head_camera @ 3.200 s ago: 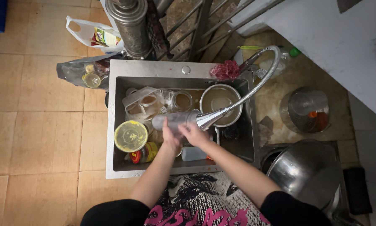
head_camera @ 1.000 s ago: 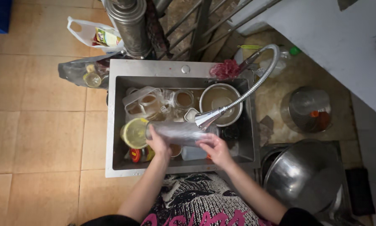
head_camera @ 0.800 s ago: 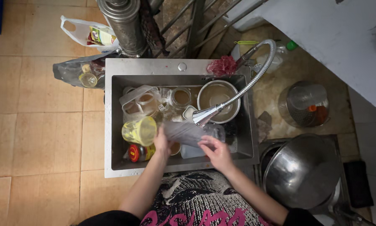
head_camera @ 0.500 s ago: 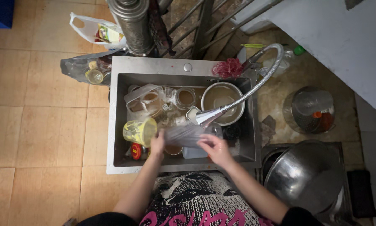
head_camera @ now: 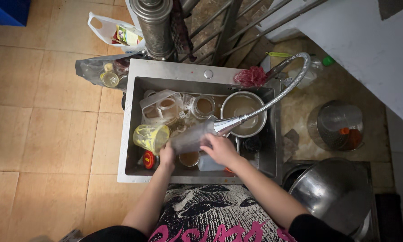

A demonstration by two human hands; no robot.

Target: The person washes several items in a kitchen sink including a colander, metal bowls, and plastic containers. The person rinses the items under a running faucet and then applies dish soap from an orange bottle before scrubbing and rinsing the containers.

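Observation:
I hold a clear plastic container (head_camera: 190, 138) lying sideways over the steel sink (head_camera: 134, 170). My left hand (head_camera: 167, 156) grips its left end. My right hand (head_camera: 219, 149) grips its right end, just under the flexible faucet's spray head (head_camera: 228, 125). The sink below is crowded with a yellow measuring cup (head_camera: 150, 137), clear jars (head_camera: 203, 106), a metal bowl (head_camera: 244, 112) and a red lid (head_camera: 148, 160).
A large steel bowl (head_camera: 336, 192) sits at the lower right. A glass jar with an orange lid (head_camera: 336, 127) stands on the floor to the right. Plastic bags (head_camera: 116, 33) lie behind the sink beside a metal post (head_camera: 154, 24). A red scrubber (head_camera: 251, 77) rests on the rim.
My hands have shifted slightly with the container under the spray head, and its left end has dipped lower. The view has moved a little.

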